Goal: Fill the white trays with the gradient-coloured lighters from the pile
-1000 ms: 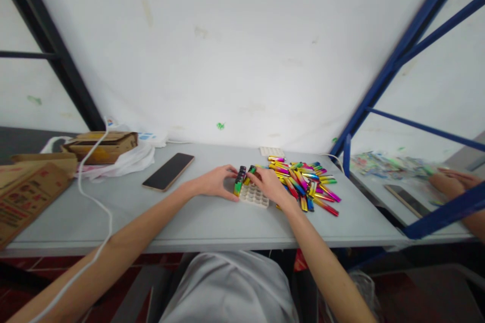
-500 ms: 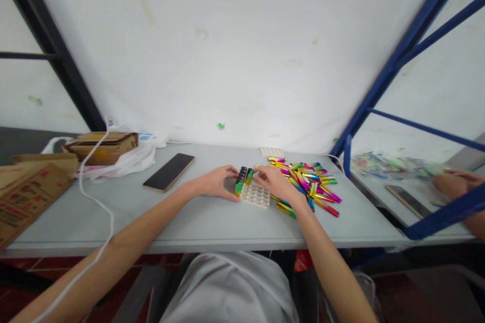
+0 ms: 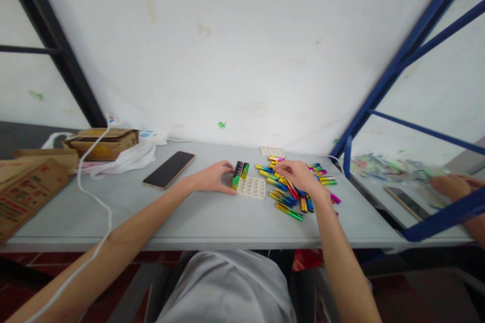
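Observation:
A small white tray (image 3: pixel 252 188) with rows of round holes lies on the table. Along its left side stand several upright tubes (image 3: pixel 237 174), shiny green and yellow with dark tops. My left hand (image 3: pixel 214 177) rests beside that row, thumb and fingers apart, the thumb at the tray's near left corner. To the right of the tray spreads a loose pile of shiny rainbow-coloured tubes (image 3: pixel 288 211). My right hand (image 3: pixel 297 175) is over this pile, its fingers drawn together and touching down among the tubes; what lies between the fingertips is hidden.
A phone (image 3: pixel 169 169) lies left of my left hand. Cardboard boxes (image 3: pixel 36 192) and a white plastic bag (image 3: pixel 129 162) sit farther left, with a white cable (image 3: pixel 94 202) hanging in front. A second white tray (image 3: pixel 272 151) is behind the pile. Blue frame bars (image 3: pixel 386 73) stand at right; beyond, another person's hand (image 3: pixel 450 186) shows.
My right hand has moved right, from the tray to the pile of tubes. My left hand stays by the tray's left side.

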A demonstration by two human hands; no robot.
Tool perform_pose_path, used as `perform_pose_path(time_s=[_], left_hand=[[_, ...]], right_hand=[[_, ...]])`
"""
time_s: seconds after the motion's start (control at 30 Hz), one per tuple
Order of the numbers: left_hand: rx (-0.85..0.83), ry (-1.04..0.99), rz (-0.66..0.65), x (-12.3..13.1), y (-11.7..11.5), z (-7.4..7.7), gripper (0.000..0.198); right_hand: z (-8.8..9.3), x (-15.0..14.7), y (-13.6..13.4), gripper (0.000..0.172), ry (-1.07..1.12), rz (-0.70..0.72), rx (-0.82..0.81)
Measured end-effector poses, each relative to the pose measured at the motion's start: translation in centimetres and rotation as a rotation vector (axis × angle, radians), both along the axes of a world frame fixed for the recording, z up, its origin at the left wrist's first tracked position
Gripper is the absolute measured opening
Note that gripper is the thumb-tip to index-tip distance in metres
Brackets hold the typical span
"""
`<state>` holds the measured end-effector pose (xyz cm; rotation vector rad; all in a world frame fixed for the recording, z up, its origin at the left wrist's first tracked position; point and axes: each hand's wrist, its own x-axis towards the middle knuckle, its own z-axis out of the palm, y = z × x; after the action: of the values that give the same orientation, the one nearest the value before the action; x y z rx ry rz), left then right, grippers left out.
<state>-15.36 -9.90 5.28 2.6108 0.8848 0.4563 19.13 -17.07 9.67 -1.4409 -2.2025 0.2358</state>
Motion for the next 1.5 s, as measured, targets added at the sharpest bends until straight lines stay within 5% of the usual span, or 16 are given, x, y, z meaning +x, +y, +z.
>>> perform_pose_path(time_s=[0.4, 0.7, 0.87, 1.07, 1.2, 1.5], left_hand=[[0.013, -0.001, 0.009, -0.1, 0.2, -0.2, 0.074], [0.006, -0.001, 0.019, 0.0, 0.0, -0.3, 0.075], [0.011, -0.002, 0.022, 0.0, 0.2, -0.5, 0.075], [0.001, -0.015, 0.021, 0.0, 0.2, -0.6, 0.075], [-0.006, -0.007, 0.023, 0.0, 0.0, -0.4, 0.074], [0.026, -0.009, 0.006, 0.0, 0.0, -0.4, 0.074]], right_hand=[[-1.8, 0.8, 0.9, 0.009, -0.260, -0.085, -0.188], [-2.1, -0.1, 0.8, 0.010, -0.233, -0.042, -0.107], [-1.5, 0.0, 0.7, 0.013, -0.038, -0.048, -0.110], [-1.7, -1.2, 1.3, 0.045, 0.526, 0.024, -0.199], [-1.4, -3.2, 1.1, 0.052, 0.788, -0.010, -0.238], [-1.2, -7.5, -0.1, 0.056, 0.978, 0.094, -0.406]])
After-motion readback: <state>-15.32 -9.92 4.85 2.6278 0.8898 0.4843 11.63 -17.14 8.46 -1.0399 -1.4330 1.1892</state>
